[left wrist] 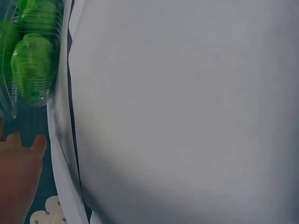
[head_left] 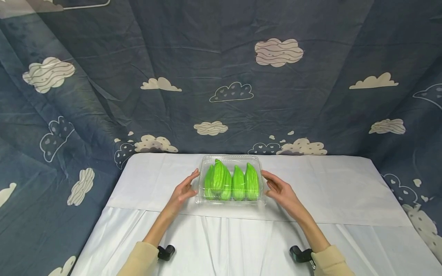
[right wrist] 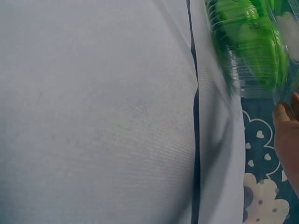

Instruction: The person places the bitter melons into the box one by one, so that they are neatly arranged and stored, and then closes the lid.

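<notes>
A clear plastic clamshell box (head_left: pixel 230 157) sits near the table's back edge, its lid apparently down. Inside it stand several bright green, ribbed, pointed pieces (head_left: pixel 238 184) that look like vegetables or fruit. My left hand (head_left: pixel 183 192) is at the box's left side, fingers loosely extended, with the fingertips at its edge. On the opposite side, my right hand (head_left: pixel 282 193) has its fingertips at the right edge, fingers also extended. I cannot tell whether either hand touches the plastic. The left wrist view shows part of the left hand (left wrist: pixel 18 172) below the box, its fingers apart.
A white cloth covers the table (head_left: pixel 328 191), with a seam running across it. Behind and at the sides hangs a dark blue curtain (head_left: pixel 193 50) with cloud prints. Black wrist-worn devices (head_left: pixel 166 253) show at both sleeves.
</notes>
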